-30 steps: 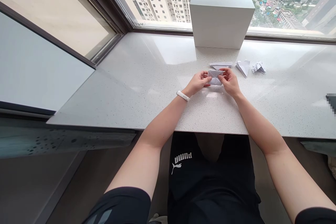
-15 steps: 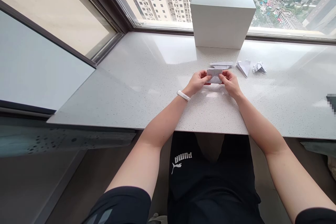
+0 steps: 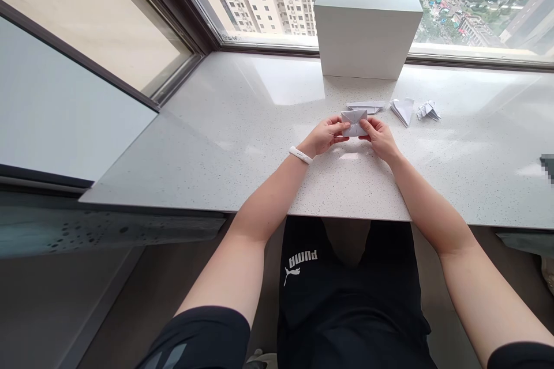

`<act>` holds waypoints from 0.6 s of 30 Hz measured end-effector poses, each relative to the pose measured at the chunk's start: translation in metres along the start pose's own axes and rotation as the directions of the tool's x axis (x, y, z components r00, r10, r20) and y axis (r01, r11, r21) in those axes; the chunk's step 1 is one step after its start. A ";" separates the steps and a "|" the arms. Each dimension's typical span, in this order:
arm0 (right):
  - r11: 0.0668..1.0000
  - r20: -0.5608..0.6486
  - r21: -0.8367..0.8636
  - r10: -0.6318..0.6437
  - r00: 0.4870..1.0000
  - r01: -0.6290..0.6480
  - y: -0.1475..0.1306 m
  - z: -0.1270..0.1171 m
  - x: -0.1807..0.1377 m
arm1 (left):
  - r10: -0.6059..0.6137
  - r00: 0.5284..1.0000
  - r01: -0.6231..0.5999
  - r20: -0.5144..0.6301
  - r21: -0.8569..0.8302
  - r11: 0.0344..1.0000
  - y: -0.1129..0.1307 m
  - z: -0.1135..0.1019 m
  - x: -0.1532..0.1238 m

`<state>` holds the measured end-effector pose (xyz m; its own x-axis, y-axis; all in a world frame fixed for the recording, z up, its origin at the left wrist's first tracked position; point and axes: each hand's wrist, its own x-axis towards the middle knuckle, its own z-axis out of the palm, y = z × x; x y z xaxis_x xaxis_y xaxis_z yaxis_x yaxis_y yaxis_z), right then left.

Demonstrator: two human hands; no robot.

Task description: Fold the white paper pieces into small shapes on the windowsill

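Observation:
A small square of folded white paper (image 3: 355, 117), with crease lines meeting near its middle, is held up just above the counter. My left hand (image 3: 325, 135) pinches its left side, thumb on the front face. On the right side my right hand (image 3: 380, 137) grips it the same way, its thumb on the face. The fingers behind the paper are partly hidden. Just beyond lies a long folded paper piece (image 3: 374, 106), partly covered by the square. To the right rest a fan-shaped folded paper (image 3: 403, 109) and a small many-pointed paper figure (image 3: 428, 110).
The speckled white counter (image 3: 242, 150) runs along the window, its front edge at my lap. A pale box (image 3: 367, 40) stands upright against the window behind the papers. At the far right edge sits a dark, pixelated object (image 3: 549, 167).
Both hands keep hold of the folded paper. Its face has tipped slightly, showing the creases more clearly, and my left fingers have shifted a little beneath it. The other papers lie as before.

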<state>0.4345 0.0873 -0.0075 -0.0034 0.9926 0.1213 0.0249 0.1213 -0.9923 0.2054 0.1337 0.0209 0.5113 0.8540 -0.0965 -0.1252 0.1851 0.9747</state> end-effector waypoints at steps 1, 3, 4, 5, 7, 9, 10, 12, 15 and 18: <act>1.000 0.000 0.005 0.005 1.000 -0.005 0.000 0.000 0.000 | -0.018 1.000 0.018 0.012 -0.016 1.000 0.000 -0.001 0.001; 1.000 0.011 0.016 0.012 1.000 -0.012 0.001 -0.001 0.001 | -0.035 0.999 0.035 0.014 -0.025 0.999 -0.002 -0.001 0.002; 1.000 0.018 0.021 0.012 1.000 -0.013 0.001 0.000 0.001 | -0.035 0.999 0.035 0.005 -0.018 0.999 -0.003 -0.001 0.003; 1.000 0.024 0.025 0.010 1.000 -0.011 0.001 0.000 0.000 | -0.030 1.000 0.030 -0.010 -0.005 1.000 -0.004 -0.001 0.004; 1.000 0.010 0.009 0.004 1.000 -0.004 0.002 0.001 -0.001 | -0.001 0.998 0.003 -0.059 0.037 0.999 -0.006 -0.003 0.006; 0.998 -0.049 -0.054 -0.014 0.999 0.012 0.003 0.002 -0.002 | 0.056 0.991 -0.043 -0.125 0.099 0.994 -0.006 -0.010 0.008; 0.995 -0.088 -0.101 -0.035 0.995 0.026 0.004 0.002 -0.002 | 0.091 0.983 -0.069 -0.160 0.138 0.988 -0.005 -0.016 0.009; 0.979 -0.149 -0.197 -0.088 0.985 0.058 0.006 0.003 -0.003 | 0.159 0.961 -0.105 -0.228 0.229 0.968 0.001 -0.030 0.011; 0.956 -0.157 -0.280 -0.133 0.979 0.084 0.008 0.004 -0.002 | 0.193 0.910 -0.067 -0.368 0.327 0.943 0.014 -0.052 0.017; 0.946 -0.138 -0.311 -0.143 0.980 0.094 0.008 0.006 -0.001 | 0.102 0.830 0.097 -0.548 0.323 0.941 0.029 -0.065 0.029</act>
<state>0.4289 0.0873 -0.0160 0.1312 0.9555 0.2643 0.3345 0.2083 -0.9191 0.1613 0.1951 0.0330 -0.0543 0.9944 -0.0910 0.2067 0.1003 0.9732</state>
